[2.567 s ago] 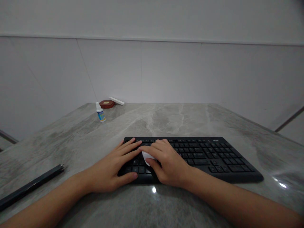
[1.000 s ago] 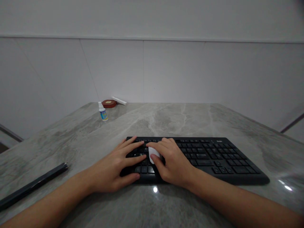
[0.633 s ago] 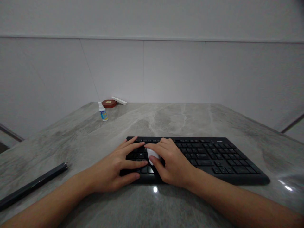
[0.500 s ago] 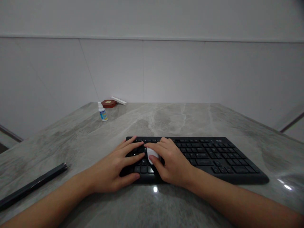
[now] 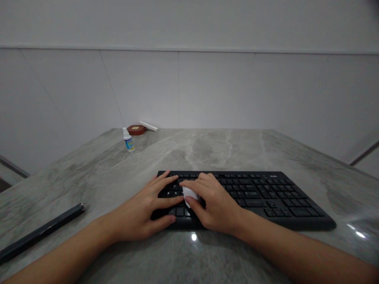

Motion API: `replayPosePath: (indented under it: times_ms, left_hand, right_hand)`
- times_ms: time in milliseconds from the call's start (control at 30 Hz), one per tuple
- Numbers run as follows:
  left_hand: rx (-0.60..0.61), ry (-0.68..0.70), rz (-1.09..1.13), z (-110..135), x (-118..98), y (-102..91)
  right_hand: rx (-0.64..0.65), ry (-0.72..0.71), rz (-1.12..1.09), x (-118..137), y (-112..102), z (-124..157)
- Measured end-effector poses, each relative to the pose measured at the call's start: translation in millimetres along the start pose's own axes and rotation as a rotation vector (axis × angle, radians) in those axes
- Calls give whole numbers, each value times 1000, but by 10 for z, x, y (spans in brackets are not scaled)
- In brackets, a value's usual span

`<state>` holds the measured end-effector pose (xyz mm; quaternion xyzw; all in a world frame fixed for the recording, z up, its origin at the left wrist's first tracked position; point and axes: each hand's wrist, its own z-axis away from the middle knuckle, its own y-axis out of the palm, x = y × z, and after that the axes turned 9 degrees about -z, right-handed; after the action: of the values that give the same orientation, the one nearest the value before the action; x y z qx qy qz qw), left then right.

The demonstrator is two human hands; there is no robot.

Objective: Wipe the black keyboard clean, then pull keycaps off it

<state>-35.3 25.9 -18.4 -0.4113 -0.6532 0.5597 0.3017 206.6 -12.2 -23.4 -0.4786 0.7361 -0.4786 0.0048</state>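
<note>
At the centre of the frame, slightly low, we see a black full-size computer keyboard lying flat on a grey marbled tabletop, its number pad toward the right. The right hand is over the keyboard's left half, thumb and index finger closed around a small white pad set against the keys; whether it is cloth or something firmer, we cannot tell. The left hand rests on the left end of the keyboard, fingers spread and grasping nothing that we can see. Its index fingertip reaches right beside the white pad, and we cannot tell whether they touch.

Left of centre, further up, we find a small white spray bottle with a blue label. Just behind it are a reddish-brown box and a narrow white bar, near the pale wall. A long black rod lies at lower left, near the left forearm.
</note>
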Motion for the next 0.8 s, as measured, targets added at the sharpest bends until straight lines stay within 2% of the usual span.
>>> replayPosePath:
  times_ms: [100, 200, 333, 400, 567, 700, 800]
  left_hand:
    - [5, 16, -12, 3, 4, 3]
    - [-24, 36, -9, 11, -27, 0]
    - [-24, 50, 2, -3, -105, 17]
    - [-15, 51, 1, -18, -133, 31]
    - [-34, 61, -7, -24, -129, 45]
    - [-74, 67, 15, -9, -116, 40]
    - [-85, 65, 23, -8, -125, 37]
  right_hand:
    - [-6, 20, -5, 1, -32, -20]
    - [15, 65, -97, 12, -175, -59]
    - [-100, 200, -106, 14, -422, -26]
    - [-143, 223, -65, 7, -468, 50]
    - [-143, 158, 1, 37, -330, 219]
    - [-104, 90, 42, 67, -202, 200]
    - [-24, 76, 62, 44, -156, 167]
